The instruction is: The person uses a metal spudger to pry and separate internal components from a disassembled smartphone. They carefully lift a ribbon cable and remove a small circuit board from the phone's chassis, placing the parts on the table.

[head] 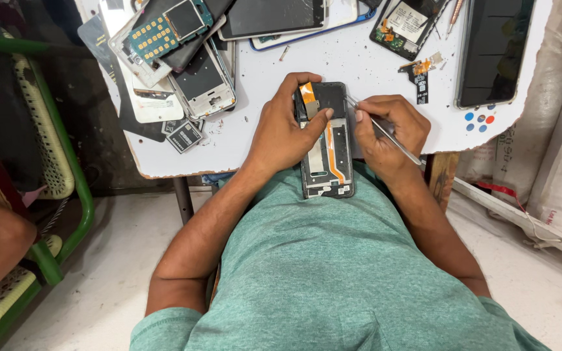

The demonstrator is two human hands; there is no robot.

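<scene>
Nearest to me is my green t-shirt [333, 273], and both my forearms reach out over it toward the desk [261, 146]. The opened phone [325, 140] lies lengthwise at the near edge of the desk, its lower end hanging over onto my shirt. Its back is off, so the dark frame, an orange flex strip running down the middle and an orange tab at the far left corner are bare.

My left hand [281, 130] is curled around the left side of the phone, clamping it, with the thumb pressed down on the upper middle of the open back. My right hand [388, 133] is closed in a pinch around thin metal tweezers [385, 133]; the tips touch the phone's far right edge, and the other end slants back to the right past my wrist.

Farther out on the white desk, just right of my hands, lies a small black circuit piece with an orange tab [419, 77]. Beyond it, on the right, a dark smartphone [494, 52] lies with its screen up, and a few coloured dots [479, 120] sit on the desk near its near end. At the far middle lie a tablet-like screen [274, 16] and an opened device with a white-labelled battery [404, 26]. On the far left is a heap of phone shells and parts, among them a silver frame [203, 81] and a green keypad board [157, 32].

To the left of the desk stands a green-framed chair [66, 169]; to the right lean white sacks [557, 143].
</scene>
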